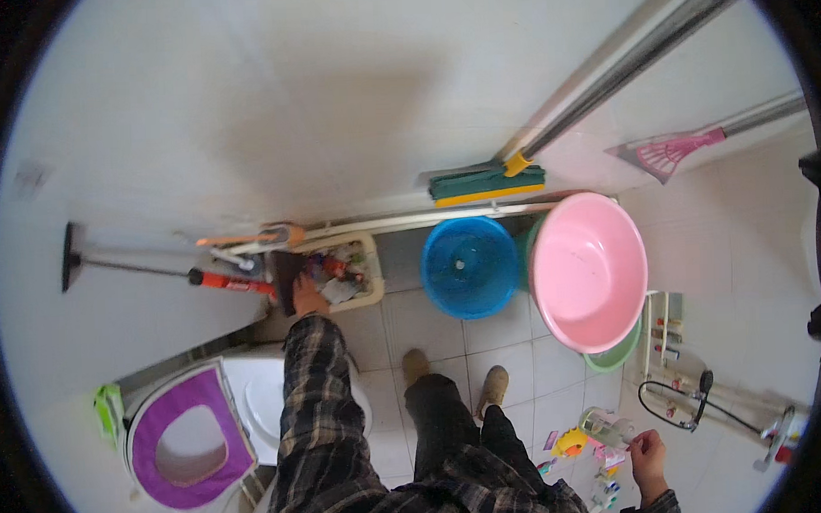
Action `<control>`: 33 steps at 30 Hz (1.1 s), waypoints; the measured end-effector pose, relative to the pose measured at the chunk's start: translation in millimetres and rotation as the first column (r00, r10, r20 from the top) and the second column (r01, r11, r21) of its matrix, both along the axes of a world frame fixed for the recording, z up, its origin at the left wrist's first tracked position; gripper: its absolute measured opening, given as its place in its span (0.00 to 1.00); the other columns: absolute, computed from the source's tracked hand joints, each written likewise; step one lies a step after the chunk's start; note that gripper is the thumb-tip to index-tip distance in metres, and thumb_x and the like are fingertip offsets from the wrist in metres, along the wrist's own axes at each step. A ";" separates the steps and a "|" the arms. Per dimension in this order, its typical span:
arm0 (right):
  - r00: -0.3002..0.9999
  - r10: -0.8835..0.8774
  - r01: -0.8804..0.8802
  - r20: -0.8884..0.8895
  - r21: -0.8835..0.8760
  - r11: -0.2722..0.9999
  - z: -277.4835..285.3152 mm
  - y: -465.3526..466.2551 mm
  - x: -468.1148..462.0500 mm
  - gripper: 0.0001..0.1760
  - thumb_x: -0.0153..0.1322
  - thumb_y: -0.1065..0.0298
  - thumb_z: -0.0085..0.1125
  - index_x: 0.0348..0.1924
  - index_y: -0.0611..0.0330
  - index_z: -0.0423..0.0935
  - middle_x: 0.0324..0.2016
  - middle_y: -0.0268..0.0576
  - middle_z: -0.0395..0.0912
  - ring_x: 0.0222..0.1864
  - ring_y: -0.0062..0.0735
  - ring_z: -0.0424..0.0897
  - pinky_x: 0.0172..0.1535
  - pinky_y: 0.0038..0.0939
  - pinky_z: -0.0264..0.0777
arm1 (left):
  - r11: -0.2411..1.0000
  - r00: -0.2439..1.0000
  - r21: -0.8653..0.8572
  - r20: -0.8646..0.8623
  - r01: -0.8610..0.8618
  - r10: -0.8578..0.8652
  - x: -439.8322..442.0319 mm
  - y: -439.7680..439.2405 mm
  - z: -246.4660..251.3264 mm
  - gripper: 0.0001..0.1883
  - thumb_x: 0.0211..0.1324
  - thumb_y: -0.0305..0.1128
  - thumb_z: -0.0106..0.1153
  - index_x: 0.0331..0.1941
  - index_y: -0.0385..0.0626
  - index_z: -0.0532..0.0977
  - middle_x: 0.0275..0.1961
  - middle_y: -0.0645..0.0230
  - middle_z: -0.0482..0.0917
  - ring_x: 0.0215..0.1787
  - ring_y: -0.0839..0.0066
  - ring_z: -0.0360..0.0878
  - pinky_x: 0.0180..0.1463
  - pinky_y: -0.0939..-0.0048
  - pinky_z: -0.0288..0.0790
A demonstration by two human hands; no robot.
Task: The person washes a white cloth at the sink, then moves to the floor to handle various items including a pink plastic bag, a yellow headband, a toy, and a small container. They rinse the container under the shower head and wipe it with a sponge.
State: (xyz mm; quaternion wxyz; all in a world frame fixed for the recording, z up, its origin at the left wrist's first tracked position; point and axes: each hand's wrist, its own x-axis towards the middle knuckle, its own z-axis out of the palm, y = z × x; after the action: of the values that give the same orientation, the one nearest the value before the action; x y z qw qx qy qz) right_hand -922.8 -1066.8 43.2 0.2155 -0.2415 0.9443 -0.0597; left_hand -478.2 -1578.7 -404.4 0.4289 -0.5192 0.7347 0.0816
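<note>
At the far left of the head view, my left hand (309,297) reaches down to the dark rubber cup (286,278) of a pump-style toilet plunger. Its fingers overlap the cup's edge, and their grip is unclear. From the cup, the plunger's red barrel (235,283) and black T-handle (70,258) extend left. Just beyond my fingers is a cream waste bin (376,285) with rubbish in it. At the lower right, my right hand (648,455) pinches the narrow end of a clear bottle (603,426) holding pale liquid.
A blue bucket (468,268) and a pink basin (584,271) stand along the wall below a green squeegee mop (487,184). The toilet (253,404) with a purple seat cover (156,438) is at lower left. Toys, including a yellow one (567,442), lie near the bottle.
</note>
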 end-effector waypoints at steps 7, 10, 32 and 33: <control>0.995 0.038 -0.031 -0.087 0.074 0.997 23.2 -23.0 23.3 0.07 0.65 0.74 0.60 0.27 0.63 0.70 0.17 0.40 0.72 0.21 0.24 0.70 0.27 0.27 0.65 | 0.998 0.995 -0.006 0.078 0.067 -0.066 -7.7 -21.4 -41.1 0.28 0.71 0.47 0.33 0.72 0.55 0.51 0.76 0.68 0.42 0.77 0.63 0.34 0.78 0.53 0.33; 0.996 -0.030 0.039 -0.081 0.115 0.993 27.9 -29.1 32.4 0.07 0.65 0.73 0.61 0.28 0.61 0.71 0.16 0.36 0.69 0.19 0.23 0.66 0.24 0.28 0.62 | 0.986 0.979 0.014 0.117 0.166 -0.166 -15.7 -19.1 -14.2 0.28 0.71 0.48 0.32 0.72 0.55 0.50 0.77 0.70 0.41 0.78 0.63 0.31 0.78 0.51 0.31; 0.992 -0.111 0.124 0.058 -0.314 0.941 65.8 69.2 69.0 0.08 0.65 0.68 0.62 0.34 0.61 0.74 0.20 0.45 0.74 0.23 0.35 0.75 0.29 0.32 0.69 | 0.959 0.651 -0.129 -0.711 0.251 -0.266 -78.9 126.4 354.2 0.05 0.51 0.29 0.56 0.31 0.46 0.80 0.36 0.55 0.81 0.42 0.53 0.78 0.44 0.53 0.71; 0.987 -0.153 0.160 0.046 -0.320 0.934 67.1 86.9 70.7 0.08 0.65 0.68 0.62 0.34 0.61 0.74 0.21 0.45 0.74 0.23 0.35 0.75 0.29 0.32 0.69 | 0.948 0.623 -0.133 -0.726 0.290 -0.293 -90.7 145.7 365.3 0.05 0.51 0.29 0.56 0.31 0.47 0.79 0.35 0.55 0.81 0.42 0.52 0.78 0.44 0.53 0.71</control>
State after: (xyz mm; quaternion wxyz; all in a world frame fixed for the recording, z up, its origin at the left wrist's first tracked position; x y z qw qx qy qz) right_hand -852.1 -979.9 110.4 0.1770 -0.1970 0.9357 -0.2329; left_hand -568.9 -1433.0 -39.1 0.1027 -0.3165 0.9188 0.2123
